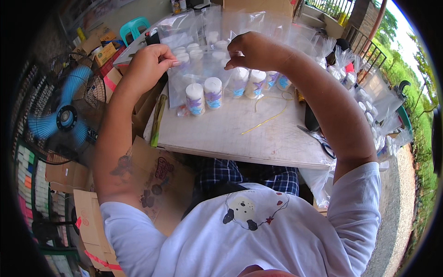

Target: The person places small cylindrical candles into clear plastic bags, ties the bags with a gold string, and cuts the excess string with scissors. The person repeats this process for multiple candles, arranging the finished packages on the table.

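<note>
A clear plastic bag point(207, 66) stretches between my two hands above the table. Its left side is pinched between the thumb and fingers of my left hand point(150, 65). The bent fingers of my right hand point(254, 52) are at its right side; whether they grip the film is hard to make out. Just below the bag stand two white pillar candles, a left one point(195, 100) and a right one point(213, 92), both with purple and blue decoration. More decorated candles point(255, 85) stand near my right forearm, and several white candles show through the film behind.
Gold cord point(268, 119) lies loose on the white table point(214, 138). Scissors point(316, 136) rest near the right edge, green strips point(158, 121) at the left. A blue-bladed fan point(65, 114) stands left. Bagged candles point(349, 78) crowd the far right.
</note>
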A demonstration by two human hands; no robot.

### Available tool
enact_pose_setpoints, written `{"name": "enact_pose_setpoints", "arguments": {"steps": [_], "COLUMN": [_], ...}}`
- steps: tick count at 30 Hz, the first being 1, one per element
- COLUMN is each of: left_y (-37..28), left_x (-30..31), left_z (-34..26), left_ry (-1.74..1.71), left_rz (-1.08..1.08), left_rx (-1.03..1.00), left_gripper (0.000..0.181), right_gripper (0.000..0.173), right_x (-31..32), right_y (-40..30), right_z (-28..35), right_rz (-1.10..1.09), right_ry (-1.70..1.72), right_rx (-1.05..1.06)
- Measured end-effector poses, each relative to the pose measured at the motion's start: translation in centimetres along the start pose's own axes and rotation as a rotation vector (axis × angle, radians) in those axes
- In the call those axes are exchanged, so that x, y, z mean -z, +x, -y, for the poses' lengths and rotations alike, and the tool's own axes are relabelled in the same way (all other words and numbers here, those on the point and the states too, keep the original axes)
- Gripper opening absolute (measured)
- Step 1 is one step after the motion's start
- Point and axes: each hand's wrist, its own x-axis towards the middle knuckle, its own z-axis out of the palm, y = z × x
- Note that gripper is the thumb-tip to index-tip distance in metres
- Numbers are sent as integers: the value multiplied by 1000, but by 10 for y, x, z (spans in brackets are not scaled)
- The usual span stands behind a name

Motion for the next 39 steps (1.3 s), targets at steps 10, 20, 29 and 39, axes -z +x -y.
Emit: {"name": "enact_pose_setpoints", "arguments": {"steps": [10,20,29,39], "left_y": [-16,-32,-17,8], "left_x": [17,2,-4,-66], "left_z": [-44,-62,-81,-120], "left_ry": [68,-278,-478,-493], "left_rz": [-24,107,-16,-116], "left_rx": [-61,45,-125,-116], "left_gripper": [15,13,6,8], "right_gripper": [26,31,18,8], "right_x": [45,-140,-187,-95], "right_y": [-48,-131,-175,-259], "right_z": [18,-47,-48,-65], "right_rz": [-156,-42,-129,-754], "right_ry": [-188,413,183,1059], "right_rx": [295,-298,-253,-500]}}
